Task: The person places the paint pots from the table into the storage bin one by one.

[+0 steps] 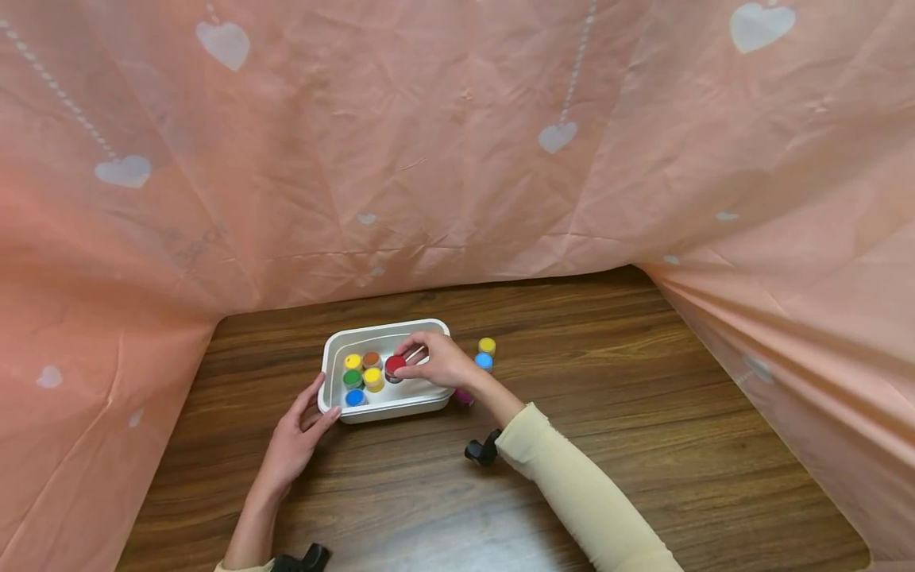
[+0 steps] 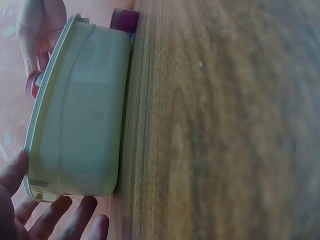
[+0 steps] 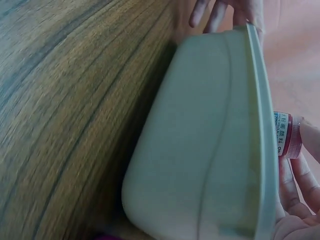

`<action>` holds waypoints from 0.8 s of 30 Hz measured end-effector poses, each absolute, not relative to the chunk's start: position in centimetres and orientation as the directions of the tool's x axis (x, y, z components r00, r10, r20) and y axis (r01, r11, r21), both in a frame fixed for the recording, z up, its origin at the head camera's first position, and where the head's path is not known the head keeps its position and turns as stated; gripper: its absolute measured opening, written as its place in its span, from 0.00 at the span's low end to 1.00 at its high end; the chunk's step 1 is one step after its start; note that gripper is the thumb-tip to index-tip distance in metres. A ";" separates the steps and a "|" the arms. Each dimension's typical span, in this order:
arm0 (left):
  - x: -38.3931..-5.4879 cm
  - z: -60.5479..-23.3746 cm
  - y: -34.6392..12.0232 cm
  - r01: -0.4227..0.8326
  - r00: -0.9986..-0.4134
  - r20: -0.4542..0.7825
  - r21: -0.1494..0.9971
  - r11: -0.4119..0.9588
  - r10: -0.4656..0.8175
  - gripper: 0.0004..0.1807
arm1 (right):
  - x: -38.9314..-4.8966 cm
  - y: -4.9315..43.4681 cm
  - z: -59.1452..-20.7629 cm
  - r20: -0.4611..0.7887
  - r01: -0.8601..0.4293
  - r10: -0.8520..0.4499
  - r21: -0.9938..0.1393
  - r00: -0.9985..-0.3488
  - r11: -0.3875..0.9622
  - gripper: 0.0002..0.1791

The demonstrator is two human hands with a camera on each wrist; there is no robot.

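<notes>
My right hand point(image 1: 438, 362) pinches a small round jar point(image 1: 395, 366), deep-red lid uppermost, pale label with dark print below, upright above the white tub's point(image 1: 397, 411) rim. My left hand point(image 1: 291, 445) touches the tub's left end, fingers spread; five other jars point(image 1: 373, 375) stand inside the tub.

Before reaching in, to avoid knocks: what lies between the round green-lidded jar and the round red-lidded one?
The head view shows a round yellow-lidded jar between them, a brown-lidded jar behind it.
</notes>
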State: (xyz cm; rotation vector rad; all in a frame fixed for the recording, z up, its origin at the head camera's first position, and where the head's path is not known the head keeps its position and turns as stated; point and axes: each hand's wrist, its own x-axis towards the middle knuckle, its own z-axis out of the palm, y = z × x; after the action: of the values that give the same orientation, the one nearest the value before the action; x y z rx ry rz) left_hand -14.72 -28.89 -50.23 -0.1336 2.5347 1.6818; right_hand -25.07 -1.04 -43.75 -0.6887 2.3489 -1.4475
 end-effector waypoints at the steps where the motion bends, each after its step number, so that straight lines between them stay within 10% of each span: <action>1: -14.7 -50.2 -28.9 -0.123 -0.992 -0.126 0.916 0.383 -0.016 0.40 | -25.1 -1.3 -43.8 0.003 -0.249 -0.547 -0.892 -0.837 0.376 0.16; 24: -14.8 -50.4 -28.9 -0.112 -0.993 -0.113 0.924 0.366 -0.019 0.40 | -26.3 -4.7 -46.9 -0.088 -0.163 -0.565 -0.911 -0.820 0.379 0.15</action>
State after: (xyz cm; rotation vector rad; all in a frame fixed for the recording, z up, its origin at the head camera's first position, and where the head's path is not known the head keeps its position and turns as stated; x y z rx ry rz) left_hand -14.77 -28.86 -50.40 -0.1211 2.5263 1.7194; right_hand -26.33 -4.70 -46.91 -0.6324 2.2580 -1.4268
